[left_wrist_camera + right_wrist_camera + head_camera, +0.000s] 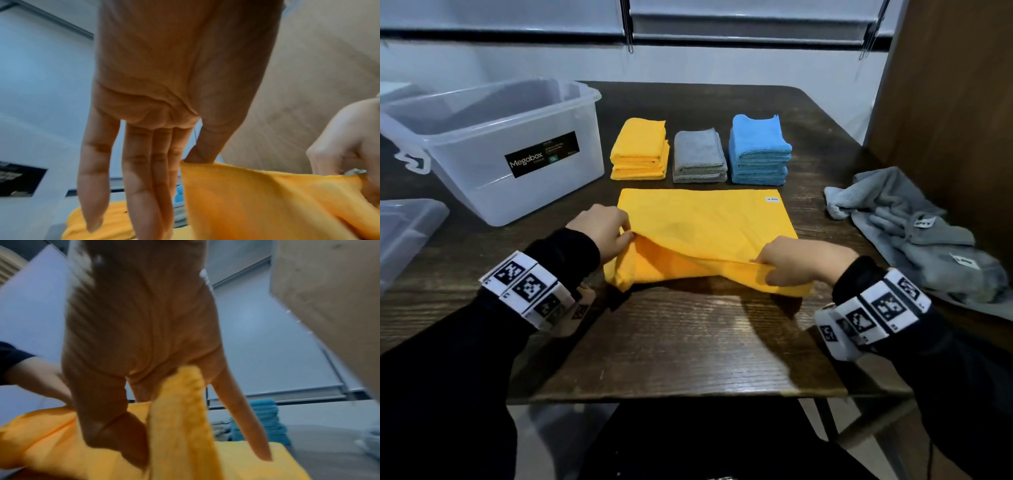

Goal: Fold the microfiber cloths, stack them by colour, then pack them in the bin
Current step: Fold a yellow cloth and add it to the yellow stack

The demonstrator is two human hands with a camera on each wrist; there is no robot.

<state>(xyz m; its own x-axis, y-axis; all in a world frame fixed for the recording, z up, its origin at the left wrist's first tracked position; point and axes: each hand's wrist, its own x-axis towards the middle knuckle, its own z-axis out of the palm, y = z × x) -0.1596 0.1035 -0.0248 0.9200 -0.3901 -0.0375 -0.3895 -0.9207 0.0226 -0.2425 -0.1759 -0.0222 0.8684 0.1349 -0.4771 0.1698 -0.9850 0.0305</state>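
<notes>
An orange cloth [705, 226] lies spread on the dark table, its near edge lifted off the wood. My left hand [607, 231] pinches that edge at the near left corner, thumb on the fabric [197, 158]. My right hand [787, 262] pinches the same edge at the near right, the orange cloth [180, 426] passing between thumb and fingers. Behind it stand three folded stacks: orange [639, 150], grey [699, 157], blue [759, 150]. A clear bin [493, 144] sits at the back left.
A heap of unfolded grey cloths [914, 233] lies at the table's right edge. Another clear plastic piece [404, 233] shows at the far left. A brown wooden panel [945, 102] stands at the back right. Bare table [671, 342] lies between me and the cloth.
</notes>
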